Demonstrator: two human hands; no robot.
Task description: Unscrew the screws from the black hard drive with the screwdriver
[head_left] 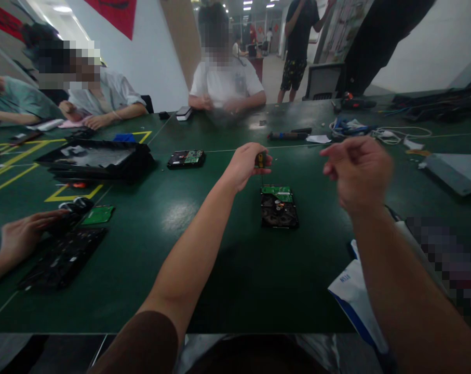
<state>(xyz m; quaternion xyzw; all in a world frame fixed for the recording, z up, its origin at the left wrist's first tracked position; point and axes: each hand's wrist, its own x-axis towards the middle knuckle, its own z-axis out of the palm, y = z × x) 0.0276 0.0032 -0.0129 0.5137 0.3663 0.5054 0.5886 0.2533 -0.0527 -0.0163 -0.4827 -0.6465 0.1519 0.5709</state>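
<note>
The hard drive [279, 210] lies flat on the tabletop [227, 270], ahead of the person and between the two forearms, its green circuit board [279, 194] facing up at the far end. The left hand [251, 162] has its fingers wrapped around the handle of a screwdriver [260, 160], whose thin shaft points down at the drive's far left corner; whether the tip touches is too small to tell. The right hand [358, 171] hangs in the air, well to the right of the drive, with its fingers curled in; blur hides whether the fingertips meet or pinch anything small.

The drive should feel dense and stiff, fairly heavy for its size, and its smooth casing may slide if pushed sideways. The exposed board is likely the fragile part, so the long side edges of the casing make the safest hold. The screwdriver looks light and rigid, best gripped by its handle.
</note>
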